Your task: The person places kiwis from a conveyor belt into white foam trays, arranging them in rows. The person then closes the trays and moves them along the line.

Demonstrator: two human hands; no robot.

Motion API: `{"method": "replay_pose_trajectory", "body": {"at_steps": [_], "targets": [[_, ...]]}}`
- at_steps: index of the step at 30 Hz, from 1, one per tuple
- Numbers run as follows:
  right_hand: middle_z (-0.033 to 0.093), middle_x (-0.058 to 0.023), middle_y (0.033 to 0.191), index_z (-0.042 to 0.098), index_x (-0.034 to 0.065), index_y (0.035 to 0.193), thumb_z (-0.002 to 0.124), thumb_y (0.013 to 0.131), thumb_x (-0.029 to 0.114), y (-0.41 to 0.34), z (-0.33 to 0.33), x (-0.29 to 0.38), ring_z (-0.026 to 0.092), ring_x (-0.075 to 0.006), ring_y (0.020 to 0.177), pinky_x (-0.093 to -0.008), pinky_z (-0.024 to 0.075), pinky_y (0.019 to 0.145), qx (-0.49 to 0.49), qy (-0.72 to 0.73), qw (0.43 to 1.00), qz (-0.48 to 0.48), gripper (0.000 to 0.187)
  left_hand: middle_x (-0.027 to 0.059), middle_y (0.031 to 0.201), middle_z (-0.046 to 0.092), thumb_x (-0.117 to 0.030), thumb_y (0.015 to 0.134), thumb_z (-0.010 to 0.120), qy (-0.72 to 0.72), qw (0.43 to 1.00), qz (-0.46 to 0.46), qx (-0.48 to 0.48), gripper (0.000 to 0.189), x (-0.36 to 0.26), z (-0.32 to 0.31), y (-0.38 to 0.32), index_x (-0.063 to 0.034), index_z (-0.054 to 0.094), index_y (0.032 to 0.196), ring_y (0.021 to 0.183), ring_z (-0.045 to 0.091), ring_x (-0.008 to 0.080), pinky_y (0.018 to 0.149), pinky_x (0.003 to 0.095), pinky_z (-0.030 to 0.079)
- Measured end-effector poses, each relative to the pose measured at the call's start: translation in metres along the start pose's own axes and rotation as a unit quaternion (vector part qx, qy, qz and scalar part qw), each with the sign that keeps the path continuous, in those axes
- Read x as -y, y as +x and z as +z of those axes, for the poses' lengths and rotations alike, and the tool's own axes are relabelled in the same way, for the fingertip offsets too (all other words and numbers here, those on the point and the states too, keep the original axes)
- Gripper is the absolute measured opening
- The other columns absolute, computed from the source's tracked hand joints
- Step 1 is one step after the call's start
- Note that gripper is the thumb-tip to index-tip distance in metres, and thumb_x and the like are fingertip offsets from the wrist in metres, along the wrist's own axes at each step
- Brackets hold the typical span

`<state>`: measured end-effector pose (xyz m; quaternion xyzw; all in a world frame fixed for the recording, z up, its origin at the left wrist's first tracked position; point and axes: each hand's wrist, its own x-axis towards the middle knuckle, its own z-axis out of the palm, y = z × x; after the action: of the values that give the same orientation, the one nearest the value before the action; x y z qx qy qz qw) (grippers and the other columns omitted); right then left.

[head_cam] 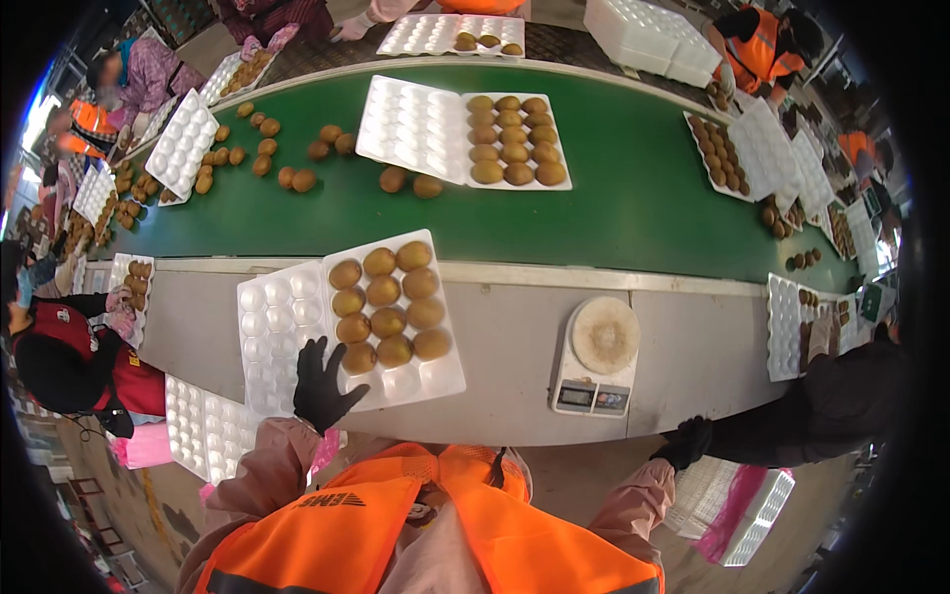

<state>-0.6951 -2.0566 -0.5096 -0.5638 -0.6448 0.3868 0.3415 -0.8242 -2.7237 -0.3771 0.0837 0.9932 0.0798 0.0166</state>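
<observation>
My left hand (pixel 323 384), in a black glove, spreads its fingers over the near middle edge of an open hinged white plastic tray (pixel 438 377). Several brown kiwifruit (pixel 387 321) fill most cups of the tray's right half; the cups along its near edge hold none. All the cups of the left half (pixel 278 319) are bare. My right hand (pixel 686 442), also black-gloved, is low at the right, by the table's front edge and against a co-worker's dark sleeve (pixel 772 416). Its fingers look curled, and whether they grip anything cannot be made out.
A white digital kitchen scale (pixel 605 349) stands on the grey table (pixel 512 356). Beyond runs a green conveyor belt (pixel 631 200) carrying loose kiwifruit (pixel 297 178) and another part-filled tray (pixel 415 130). Co-workers line both sides. Stacked trays (pixel 757 512) sit below at the right.
</observation>
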Motion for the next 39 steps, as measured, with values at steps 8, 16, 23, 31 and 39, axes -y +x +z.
{"method": "replay_pose_trajectory", "body": {"at_steps": [8, 16, 23, 31, 39], "targets": [[0.066, -0.0094, 0.119, 0.064, 0.0078, 0.122, 0.062, 0.092, 0.015, -0.225, 0.295, 0.232, 0.064, -0.0224, 0.104, -0.0333, 0.0523, 0.083, 0.546, 0.032, 0.788, -0.282, 0.031, 0.0209, 0.143, 0.037, -0.061, 0.064, 0.076, -0.053, 0.991, 0.115, 0.033, 0.088, 0.036, 0.044, 0.030, -0.0124, 0.053, 0.133, 0.133, 0.031, 0.0489, 0.109, 0.0641, 0.023], [0.051, -0.0204, 0.127, 0.052, 0.0169, 0.133, 0.067, 0.081, 0.020, -0.368, 0.439, 0.262, 0.050, -0.0400, 0.118, -0.0475, 0.0442, 0.097, 0.404, -0.139, 0.788, -0.443, 0.054, 0.0157, 0.125, 0.055, -0.038, 0.075, 0.077, -0.135, 0.988, 0.067, -0.044, 0.065, 0.106, -0.005, 0.141, -0.0080, 0.054, 0.129, 0.117, 0.052, 0.0373, 0.100, 0.0474, 0.042], [0.053, -0.0153, 0.116, 0.055, 0.0225, 0.128, 0.063, 0.086, 0.018, -0.335, 0.444, 0.267, 0.058, -0.0357, 0.103, -0.0455, 0.0495, 0.085, 0.385, -0.163, 0.757, -0.502, 0.043, 0.0130, 0.125, 0.051, -0.025, 0.076, 0.072, 0.074, 0.984, 0.050, -0.157, 0.059, 0.147, 0.034, 0.353, -0.0136, 0.051, 0.130, 0.117, 0.049, 0.0333, 0.095, 0.0456, 0.042], [0.058, -0.0129, 0.104, 0.058, 0.0249, 0.123, 0.062, 0.087, 0.036, -0.315, 0.448, 0.287, 0.063, -0.0332, 0.088, -0.0475, 0.0512, 0.078, 0.407, -0.366, 0.702, -0.456, 0.037, 0.0089, 0.116, 0.059, -0.016, 0.076, 0.078, -0.379, 0.924, -0.019, -0.054, 0.054, 0.131, 0.033, 0.331, -0.0118, 0.051, 0.123, 0.114, 0.056, 0.0241, 0.096, 0.0403, 0.045], [0.058, -0.0150, 0.099, 0.055, 0.0230, 0.121, 0.053, 0.093, 0.045, -0.265, 0.488, 0.197, 0.062, -0.0353, 0.088, -0.0499, 0.0512, 0.071, 0.259, -0.195, 0.780, -0.535, 0.036, 0.0107, 0.125, 0.053, -0.015, 0.063, 0.086, -0.759, 0.650, 0.029, 0.037, 0.082, 0.061, -0.057, 0.178, -0.0072, 0.043, 0.132, 0.119, 0.051, 0.0240, 0.102, 0.0371, 0.042]]}}
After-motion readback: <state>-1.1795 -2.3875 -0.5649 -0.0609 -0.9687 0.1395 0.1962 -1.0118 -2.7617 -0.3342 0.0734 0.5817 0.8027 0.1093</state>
